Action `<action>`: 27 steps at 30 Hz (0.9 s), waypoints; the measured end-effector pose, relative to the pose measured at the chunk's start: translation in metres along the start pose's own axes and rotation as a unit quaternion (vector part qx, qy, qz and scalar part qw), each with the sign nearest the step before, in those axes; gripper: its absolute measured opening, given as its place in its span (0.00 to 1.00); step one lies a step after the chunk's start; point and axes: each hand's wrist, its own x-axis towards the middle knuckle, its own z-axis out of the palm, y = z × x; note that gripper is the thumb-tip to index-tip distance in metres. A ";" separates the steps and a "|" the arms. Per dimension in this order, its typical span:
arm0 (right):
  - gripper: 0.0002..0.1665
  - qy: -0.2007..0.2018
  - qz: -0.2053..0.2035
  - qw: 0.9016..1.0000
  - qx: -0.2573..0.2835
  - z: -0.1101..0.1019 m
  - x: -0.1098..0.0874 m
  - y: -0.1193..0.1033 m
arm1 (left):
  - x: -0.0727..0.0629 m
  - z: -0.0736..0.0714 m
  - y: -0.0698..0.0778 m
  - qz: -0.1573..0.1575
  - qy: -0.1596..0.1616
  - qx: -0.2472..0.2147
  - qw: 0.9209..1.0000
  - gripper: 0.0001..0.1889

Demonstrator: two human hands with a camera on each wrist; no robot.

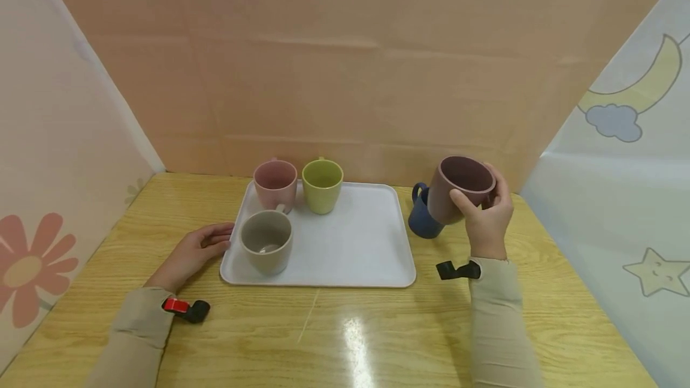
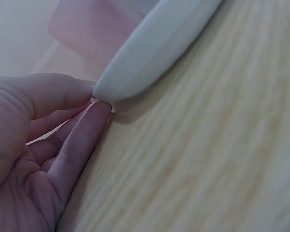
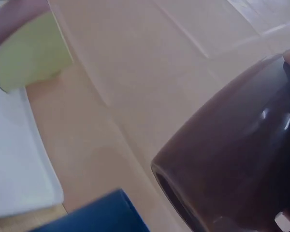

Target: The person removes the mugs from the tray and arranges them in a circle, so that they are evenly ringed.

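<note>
In the head view my right hand [image 1: 489, 220] grips a dark mauve mug [image 1: 451, 202], thumb on the near side and fingers round the far right. It tilts above the table, partly covering a navy blue mug [image 1: 423, 220] beside the tray; whether the two touch I cannot tell. The mauve mug [image 3: 227, 159] fills the right of the right wrist view. My left hand [image 1: 194, 253] rests at the left edge of a white tray [image 1: 350, 256], its extended fingertips touching the rim [image 2: 135, 67]. On the tray stand a pink mug [image 1: 276, 187], a yellow-green mug [image 1: 321, 193] and a greige mug [image 1: 266, 256].
The wooden table [image 1: 259, 340] carries the tray near its back edge. An orange-brown backdrop [image 1: 345, 76] rises behind it. White printed panels close off the left [image 1: 64, 136] and right [image 1: 620, 196] sides.
</note>
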 end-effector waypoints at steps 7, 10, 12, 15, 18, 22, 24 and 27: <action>0.46 0.061 0.009 0.998 -0.006 -0.026 0.012 0.001 | 0.001 0.000 -0.001 -0.003 -0.001 -0.004 1.000 0.31; 0.46 0.093 0.023 0.995 -0.016 -0.035 0.016 0.003 | 0.001 0.000 -0.001 -0.003 0.000 -0.003 1.000 0.31; 0.45 0.109 0.033 0.993 -0.022 -0.041 0.018 0.006 | 0.001 0.000 -0.001 -0.001 0.000 -0.004 1.000 0.31; 0.44 0.129 0.059 0.990 -0.028 -0.052 0.021 0.011 | 0.001 0.000 -0.001 0.003 -0.001 -0.007 1.000 0.31; 0.46 0.145 0.089 0.985 -0.025 -0.061 0.022 0.016 | 0.000 0.000 -0.001 0.004 -0.002 -0.008 1.000 0.31; 0.47 0.164 0.107 0.981 -0.009 -0.069 0.023 0.022 | 0.000 0.000 -0.001 0.004 -0.003 -0.008 1.000 0.31; 0.48 0.170 0.116 0.979 -0.005 -0.072 0.023 0.025 | 0.000 0.000 -0.001 0.004 -0.002 -0.010 1.000 0.31; 0.50 0.173 0.135 0.975 -0.021 -0.078 0.022 0.030 | 0.000 0.001 0.000 0.005 0.000 -0.012 1.000 0.31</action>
